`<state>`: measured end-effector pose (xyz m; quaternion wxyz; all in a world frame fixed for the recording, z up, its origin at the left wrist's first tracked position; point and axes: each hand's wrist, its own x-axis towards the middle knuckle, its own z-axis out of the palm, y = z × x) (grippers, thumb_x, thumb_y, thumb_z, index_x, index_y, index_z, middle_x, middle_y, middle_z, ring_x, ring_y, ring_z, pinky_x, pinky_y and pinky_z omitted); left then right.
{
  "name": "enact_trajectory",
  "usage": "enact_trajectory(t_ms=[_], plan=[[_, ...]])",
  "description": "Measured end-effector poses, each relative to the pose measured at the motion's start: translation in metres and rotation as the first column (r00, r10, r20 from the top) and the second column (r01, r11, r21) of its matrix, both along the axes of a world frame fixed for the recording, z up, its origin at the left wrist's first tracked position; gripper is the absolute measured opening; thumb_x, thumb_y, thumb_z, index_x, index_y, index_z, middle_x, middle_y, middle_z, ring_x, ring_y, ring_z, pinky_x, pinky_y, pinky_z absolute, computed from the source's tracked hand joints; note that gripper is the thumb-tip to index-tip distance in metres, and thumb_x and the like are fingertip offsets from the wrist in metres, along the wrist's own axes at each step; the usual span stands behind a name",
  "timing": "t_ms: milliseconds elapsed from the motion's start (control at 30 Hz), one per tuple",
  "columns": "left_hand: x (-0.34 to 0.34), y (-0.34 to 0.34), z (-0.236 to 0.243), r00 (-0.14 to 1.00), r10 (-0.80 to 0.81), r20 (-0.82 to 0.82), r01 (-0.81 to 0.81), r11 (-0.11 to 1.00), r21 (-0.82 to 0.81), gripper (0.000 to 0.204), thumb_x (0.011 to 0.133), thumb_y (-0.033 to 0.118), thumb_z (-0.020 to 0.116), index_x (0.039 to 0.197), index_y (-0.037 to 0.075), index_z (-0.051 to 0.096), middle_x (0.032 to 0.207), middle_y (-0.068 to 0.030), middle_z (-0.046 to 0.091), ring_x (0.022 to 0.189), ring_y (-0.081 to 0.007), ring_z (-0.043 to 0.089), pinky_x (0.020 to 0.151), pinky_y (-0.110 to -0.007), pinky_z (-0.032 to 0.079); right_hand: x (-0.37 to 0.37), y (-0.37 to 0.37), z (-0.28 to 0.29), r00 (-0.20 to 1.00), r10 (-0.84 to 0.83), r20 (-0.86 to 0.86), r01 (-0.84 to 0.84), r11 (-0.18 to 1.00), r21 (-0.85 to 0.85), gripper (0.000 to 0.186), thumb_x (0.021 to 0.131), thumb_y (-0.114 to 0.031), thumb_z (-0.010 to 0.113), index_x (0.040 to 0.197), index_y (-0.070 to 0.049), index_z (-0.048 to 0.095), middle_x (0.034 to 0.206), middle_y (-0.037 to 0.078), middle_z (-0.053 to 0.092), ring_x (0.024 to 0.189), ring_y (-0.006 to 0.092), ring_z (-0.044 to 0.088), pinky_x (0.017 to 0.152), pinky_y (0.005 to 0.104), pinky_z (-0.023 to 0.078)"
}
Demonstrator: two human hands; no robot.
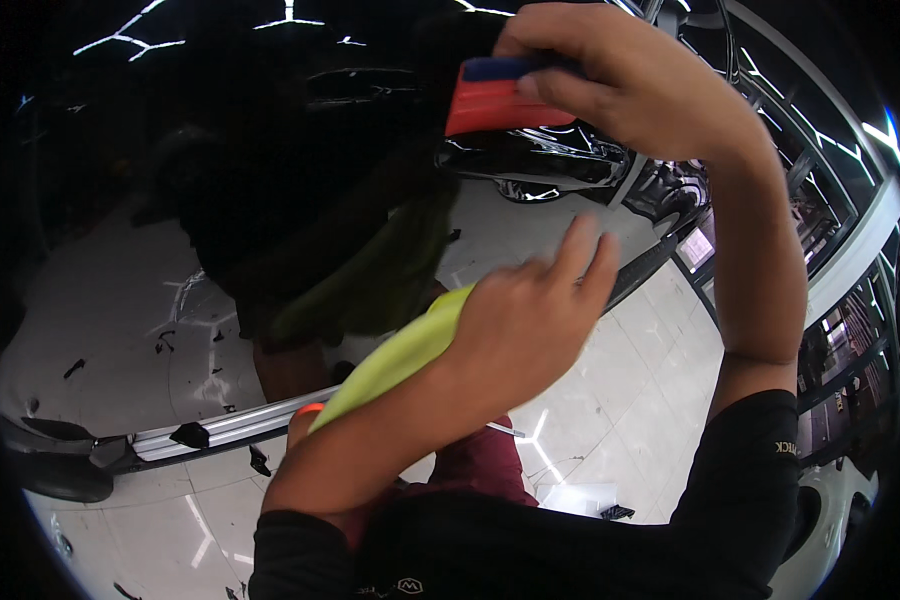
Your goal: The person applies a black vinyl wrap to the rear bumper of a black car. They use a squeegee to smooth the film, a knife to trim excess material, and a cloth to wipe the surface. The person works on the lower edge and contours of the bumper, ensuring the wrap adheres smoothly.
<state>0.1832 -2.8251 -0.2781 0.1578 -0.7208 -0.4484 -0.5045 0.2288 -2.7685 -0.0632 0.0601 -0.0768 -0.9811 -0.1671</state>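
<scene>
My right hand (610, 85) is raised at the upper right, thumb and fingers closed round a red squeegee (505, 108) with a dark blue strip along its top. The squeegee is held close to a glossy black car panel (120, 250). Lower down, my left hand (530, 320) has two fingers stretched out, slightly blurred. A yellow-green cloth (395, 365) trails from its palm side behind my wrist; the remaining fingers are hidden and appear folded on it. Just below the squeegee is a shiny black protruding car part (530, 160).
A silver trim strip (240, 420) runs along the panel's lower edge, with black scraps (190, 435) on it and nearby. Pale floor tiles (620, 400) lie below, with a white sheet (575, 497) on them. Part of a light-coloured car (835, 520) stands at the lower right.
</scene>
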Motion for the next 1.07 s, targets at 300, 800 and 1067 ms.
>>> enact_trajectory(t_ms=[300,800,1067], plan=[[0.065,0.030,0.050,0.874,0.466,-0.138,-0.459,0.885,0.077,0.047,0.078,0.011,0.067,0.122,-0.003,0.059,0.126,-0.0243,0.056,0.063,-0.0181,0.070,0.055,-0.026,0.056,0.059,-0.015,0.005,0.936,0.032,-0.351,-0.019,0.999,0.042,0.027,0.093,-0.017,0.059,0.118,-0.006,0.062,0.096,0.017,0.069,0.089,0.0273,0.068,0.084,0.0381,0.053],[0.068,0.013,0.046,0.806,0.578,-0.130,-0.574,0.816,0.070,0.042,0.079,0.010,0.065,0.118,-0.004,0.061,0.123,-0.0269,0.055,0.059,-0.0162,0.068,0.053,-0.026,0.056,0.026,-0.021,-0.027,0.977,0.080,-0.200,-0.041,0.981,0.189,0.032,0.096,-0.012,0.054,0.126,-0.012,0.064,0.107,0.014,0.069,0.096,0.0306,0.067,0.091,0.0403,0.052],[0.104,0.003,0.060,0.817,0.563,-0.121,-0.552,0.826,0.112,0.043,0.076,0.011,0.069,0.117,-0.003,0.062,0.122,-0.0256,0.056,0.059,-0.0160,0.068,0.052,-0.026,0.055,0.062,-0.027,-0.012,0.984,0.036,-0.174,-0.012,0.990,0.137,0.031,0.098,-0.015,0.053,0.128,-0.013,0.062,0.108,0.013,0.069,0.101,0.0305,0.064,0.098,0.0409,0.047]])
